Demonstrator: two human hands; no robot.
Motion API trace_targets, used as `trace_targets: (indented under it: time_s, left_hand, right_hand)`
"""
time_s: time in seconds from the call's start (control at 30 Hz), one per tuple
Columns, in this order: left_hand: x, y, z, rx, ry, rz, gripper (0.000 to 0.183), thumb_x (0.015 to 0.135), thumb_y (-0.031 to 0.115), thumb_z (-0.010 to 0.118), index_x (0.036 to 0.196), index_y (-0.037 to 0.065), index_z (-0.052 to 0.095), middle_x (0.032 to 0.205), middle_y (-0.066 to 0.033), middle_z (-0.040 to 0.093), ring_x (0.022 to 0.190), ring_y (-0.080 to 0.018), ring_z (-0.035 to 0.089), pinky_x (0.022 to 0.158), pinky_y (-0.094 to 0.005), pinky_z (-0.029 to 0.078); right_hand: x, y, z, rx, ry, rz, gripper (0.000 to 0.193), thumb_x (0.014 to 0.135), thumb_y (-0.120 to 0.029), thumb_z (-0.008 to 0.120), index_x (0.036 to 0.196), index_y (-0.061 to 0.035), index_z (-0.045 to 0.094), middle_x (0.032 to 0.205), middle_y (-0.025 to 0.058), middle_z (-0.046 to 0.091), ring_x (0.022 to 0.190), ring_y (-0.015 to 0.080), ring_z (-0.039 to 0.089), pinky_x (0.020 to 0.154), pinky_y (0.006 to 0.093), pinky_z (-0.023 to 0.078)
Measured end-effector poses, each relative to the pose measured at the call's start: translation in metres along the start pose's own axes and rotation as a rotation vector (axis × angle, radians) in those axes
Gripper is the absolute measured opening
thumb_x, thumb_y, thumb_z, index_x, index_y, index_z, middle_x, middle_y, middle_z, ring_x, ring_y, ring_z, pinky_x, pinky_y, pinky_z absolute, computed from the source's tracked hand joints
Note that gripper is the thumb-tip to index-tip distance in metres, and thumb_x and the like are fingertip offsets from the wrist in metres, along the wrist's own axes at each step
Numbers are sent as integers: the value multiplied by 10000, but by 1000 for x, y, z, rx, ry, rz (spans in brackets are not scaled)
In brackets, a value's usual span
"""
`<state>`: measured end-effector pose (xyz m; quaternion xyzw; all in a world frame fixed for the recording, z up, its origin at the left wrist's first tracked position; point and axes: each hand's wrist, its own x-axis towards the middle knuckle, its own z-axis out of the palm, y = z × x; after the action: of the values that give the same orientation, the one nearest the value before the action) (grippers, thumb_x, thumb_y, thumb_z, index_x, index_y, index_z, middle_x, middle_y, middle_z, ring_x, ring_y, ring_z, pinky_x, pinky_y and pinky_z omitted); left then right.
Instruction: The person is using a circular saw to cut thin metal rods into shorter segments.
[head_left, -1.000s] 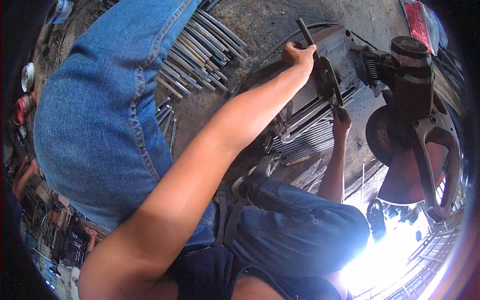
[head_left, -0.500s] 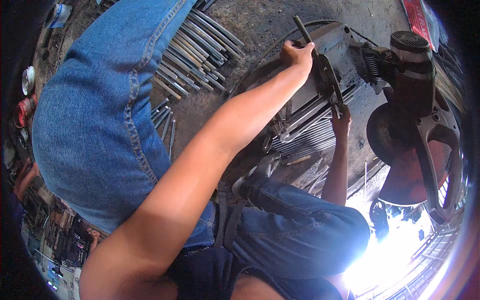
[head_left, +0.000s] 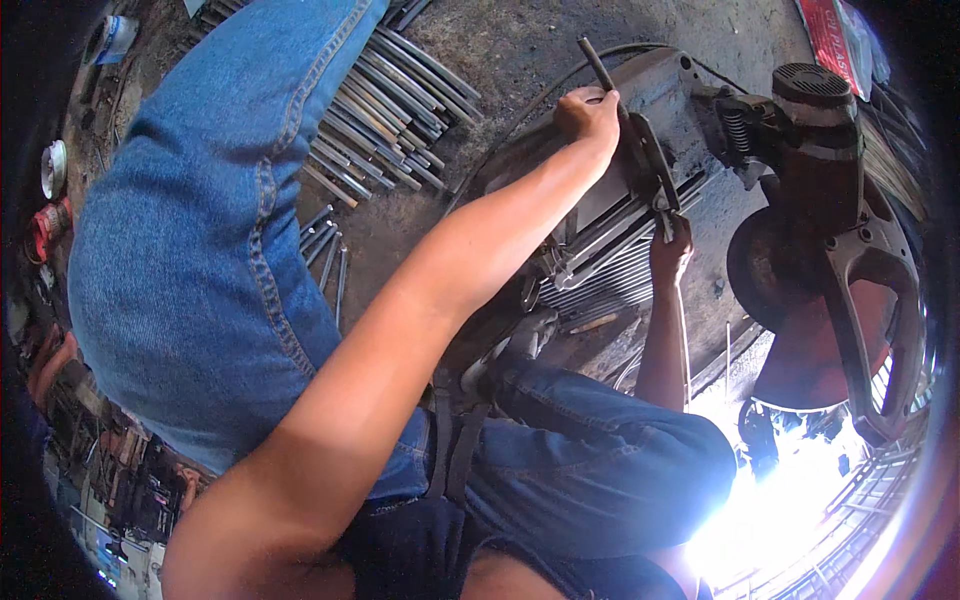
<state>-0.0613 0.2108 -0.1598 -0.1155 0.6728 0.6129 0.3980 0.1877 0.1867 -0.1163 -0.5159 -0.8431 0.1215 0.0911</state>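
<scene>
Left hand [head_left: 590,112], upper centre: fingers closed around the vise handle [head_left: 598,64]. Right hand [head_left: 670,250], centre right: apparently gripping the clamped metal rods [head_left: 610,262].

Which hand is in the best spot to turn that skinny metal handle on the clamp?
Probably the left. The left hand is closed around the skinny handle itself, while the right hand sits lower, against the bundle of rods in the clamp.
</scene>
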Motion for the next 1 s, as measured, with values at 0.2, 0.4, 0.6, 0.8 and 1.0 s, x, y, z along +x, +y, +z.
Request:
trace_targets:
  time_s: [0.2,0.4,0.6,0.8,1.0]
  left_hand:
    - [-7,18,-5,119,36,-51,196,715,127,800,727,-12,661,661,-92,658,598,-170,608,577,-337,484]
    - [-12,28,-10,136,39,-77,195,715,147,796,736,-3,673,677,-100,671,605,-176,620,577,-338,485]
    - [-12,29,-12,100,39,-79,219,696,163,806,723,-9,673,670,-99,669,604,-188,620,580,-343,483]
    - [-11,25,-11,69,34,-51,221,698,168,802,730,-14,681,674,-103,672,600,-185,617,579,-337,479]
    - [-8,24,-8,50,18,-103,220,682,140,812,734,-18,668,699,-117,673,639,-199,624,614,-356,490]
  right_hand:
    - [-4,2,1,-38,20,5,185,883,-168,641,996,-38,708,1005,160,666,925,325,650,784,400,522]
    - [0,11,-3,22,-54,29,193,887,-185,645,984,-30,706,986,140,678,918,297,659,807,370,518]
    - [4,18,-4,74,-161,177,246,888,-246,650,994,-30,698,986,136,678,914,291,660,803,369,514]
    - [5,20,-3,7,-124,35,283,883,-271,656,981,-7,683,958,152,675,890,314,663,786,375,513]
    - [6,22,-5,13,-159,66,274,885,-234,654,989,18,681,963,169,669,875,319,662,748,382,523]
